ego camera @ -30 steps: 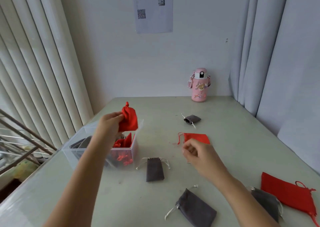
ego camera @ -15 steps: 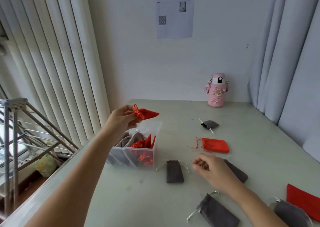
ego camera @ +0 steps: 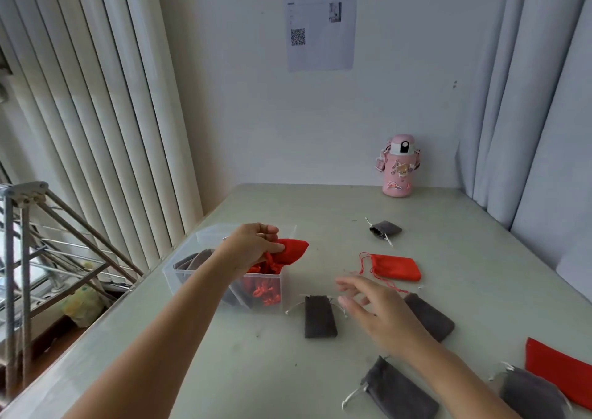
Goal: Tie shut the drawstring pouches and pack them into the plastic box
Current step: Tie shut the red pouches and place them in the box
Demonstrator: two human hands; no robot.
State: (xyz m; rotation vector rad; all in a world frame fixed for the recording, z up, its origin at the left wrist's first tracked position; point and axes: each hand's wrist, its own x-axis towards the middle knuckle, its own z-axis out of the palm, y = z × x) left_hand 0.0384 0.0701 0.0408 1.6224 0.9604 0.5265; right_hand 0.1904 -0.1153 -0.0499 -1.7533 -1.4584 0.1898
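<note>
Hovering near the middle of the desk [ego camera: 224, 370] with right hand [ego camera: 384, 319] spread and empty. Farther, at the left edge, pinching a red pouch [ego camera: 293, 250] by its gathered neck in left hand [ego camera: 253, 247], just above the plastic box [ego camera: 278, 285]. Soft, light, limp cloth by the look; best taken at the neck. Counted: five grey pouches [ego camera: 320, 317], two loose red pouches [ego camera: 395, 266], one pink bottle [ego camera: 400, 168] at the far edge.

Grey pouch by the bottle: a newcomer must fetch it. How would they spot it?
Start at the pink bottle against the back wall. Just in front lies the grey pouch. Unlike the flat grey ones nearer, it is bunched up.
</note>
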